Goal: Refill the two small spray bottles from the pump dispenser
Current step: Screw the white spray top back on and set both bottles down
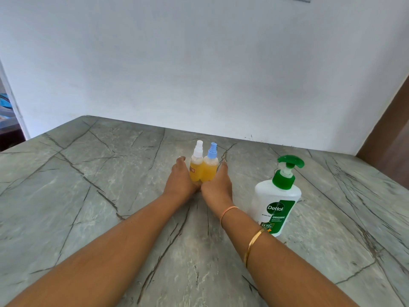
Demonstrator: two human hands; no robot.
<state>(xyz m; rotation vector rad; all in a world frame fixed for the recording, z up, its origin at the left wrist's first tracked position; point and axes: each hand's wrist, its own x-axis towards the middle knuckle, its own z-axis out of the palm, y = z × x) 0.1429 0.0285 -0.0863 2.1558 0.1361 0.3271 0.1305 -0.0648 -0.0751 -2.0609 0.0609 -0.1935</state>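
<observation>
Home setting, marble-look countertop (110,196), plain white wall (199,63), handwash dispenser (277,200)

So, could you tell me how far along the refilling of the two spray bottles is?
Apparently done: both the white-topped bottle and blue-topped bottle stand nearly full of yellow liquid, spray tops on. In hand: the left hand and right hand hold them together on the counter. Left: seemingly nothing; the pump dispenser stands apart at the right.
</observation>
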